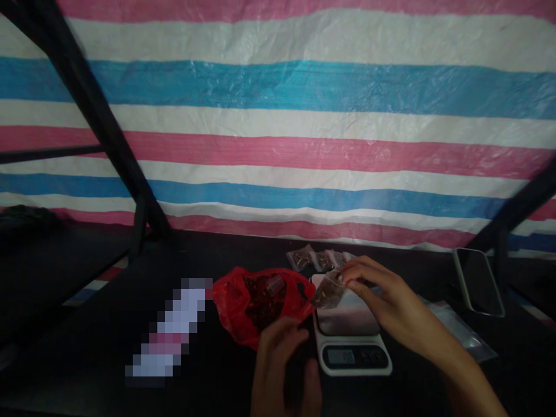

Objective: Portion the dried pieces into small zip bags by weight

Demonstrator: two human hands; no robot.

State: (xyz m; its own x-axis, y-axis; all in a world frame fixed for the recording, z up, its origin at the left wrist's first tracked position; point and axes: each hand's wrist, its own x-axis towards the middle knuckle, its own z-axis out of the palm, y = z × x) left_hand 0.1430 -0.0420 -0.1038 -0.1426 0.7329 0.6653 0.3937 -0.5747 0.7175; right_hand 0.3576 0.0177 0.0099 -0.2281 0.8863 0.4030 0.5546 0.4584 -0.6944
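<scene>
Pinched by its upper corner, a small clear plastic bag (329,291) with brown dried bits hangs from my right hand (380,292), just over the metal plate of a white digital kitchen scale (354,366). My left hand (282,359) is in front of the red plastic bag (230,301), fingers apart and holding nothing. Loose brown dried pieces (263,313) fill that red bag, and a small clear plastic cup (275,284) lies on them. Behind the scale, several filled small bags (300,258) sit in a row, partly hidden by my right hand.
A stack of flat clear plastic bags (463,333) lies right of the scale, partly behind my forearm. Beyond it a phone (479,282) rests on the black table (195,255). A blurred-out strip (167,336) is at left. Black metal bars (95,121) and a striped tarp (304,87) stand behind.
</scene>
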